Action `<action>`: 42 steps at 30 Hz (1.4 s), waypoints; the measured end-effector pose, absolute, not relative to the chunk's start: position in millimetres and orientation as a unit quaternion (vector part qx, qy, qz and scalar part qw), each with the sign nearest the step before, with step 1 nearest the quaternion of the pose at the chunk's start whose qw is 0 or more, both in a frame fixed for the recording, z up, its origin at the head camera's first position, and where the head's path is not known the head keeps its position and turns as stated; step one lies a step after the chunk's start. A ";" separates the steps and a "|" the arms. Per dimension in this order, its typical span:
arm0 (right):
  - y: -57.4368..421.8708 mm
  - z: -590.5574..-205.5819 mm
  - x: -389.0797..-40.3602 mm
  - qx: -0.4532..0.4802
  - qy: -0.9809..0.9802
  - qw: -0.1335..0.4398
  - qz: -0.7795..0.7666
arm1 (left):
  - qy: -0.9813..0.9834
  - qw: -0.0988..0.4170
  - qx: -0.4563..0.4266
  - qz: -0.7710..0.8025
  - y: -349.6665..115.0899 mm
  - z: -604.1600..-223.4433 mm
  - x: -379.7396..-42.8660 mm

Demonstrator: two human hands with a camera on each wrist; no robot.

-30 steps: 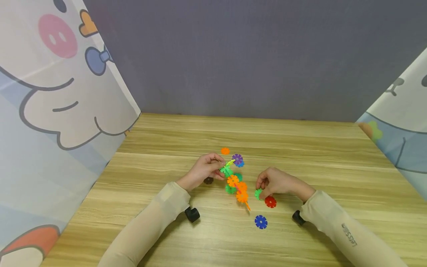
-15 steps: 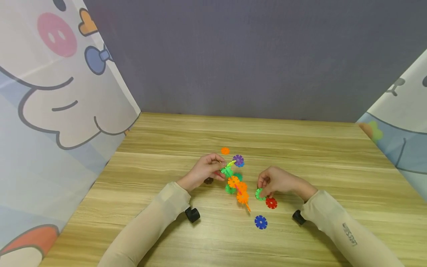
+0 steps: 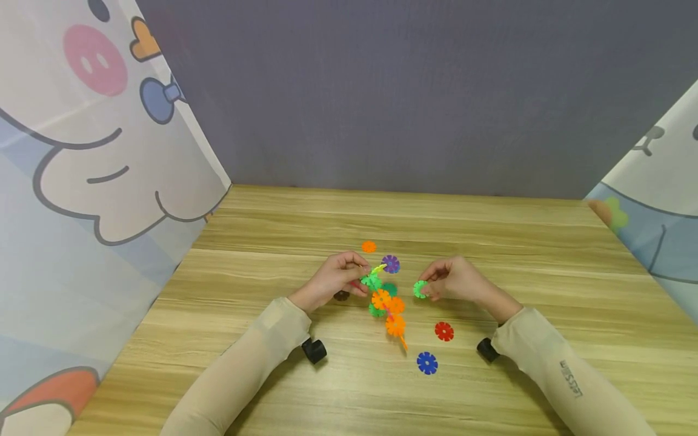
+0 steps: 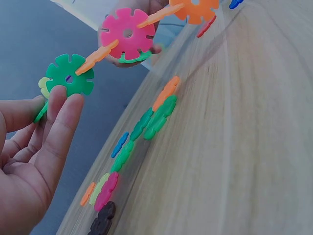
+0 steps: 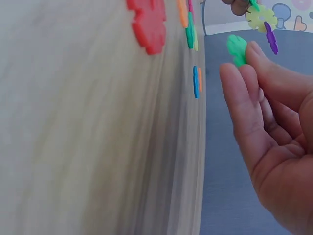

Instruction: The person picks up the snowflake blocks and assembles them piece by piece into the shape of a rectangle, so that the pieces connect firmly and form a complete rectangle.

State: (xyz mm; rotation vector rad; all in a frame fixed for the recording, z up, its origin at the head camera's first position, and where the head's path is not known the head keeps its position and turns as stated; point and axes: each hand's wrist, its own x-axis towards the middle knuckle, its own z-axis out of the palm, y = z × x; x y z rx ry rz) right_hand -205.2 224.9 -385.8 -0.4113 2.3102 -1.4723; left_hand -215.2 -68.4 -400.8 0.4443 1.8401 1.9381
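Above the middle of the surface (image 3: 518, 242), left hand (image 3: 334, 278) pinches a green disc (image 4: 63, 66) towards the far end of a linked disc chain (image 3: 381, 299), up off the surface. Chain extends near-right; pink disc (image 4: 120, 29) and orange discs (image 4: 195, 11) interlock slot to slot at angles, likely why it hangs together. Yellow disc (image 5: 257, 18) and purple disc (image 5: 272, 40) sit at the far end. To the right, right hand (image 3: 459, 281) grips a light green disc (image 3: 418, 289) by its edge, apart from the chain; edge hold presumably leaves the other slots exposed. Both grips closed on discs. No container in view; loose pieces lie directly on the surface: red disc (image 3: 444, 331) and dark blue disc (image 3: 427, 367) near right, loose orange disc (image 3: 369, 244) far, dark brown disc (image 3: 342, 296) below left hand, probably flat for easy reach.
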 end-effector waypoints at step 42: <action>196.3 -385.3 -210.0 -0.201 0.785 -0.003 -0.587 | 0.684 0.225 0.162 0.675 -68.7 -396.7 -214.3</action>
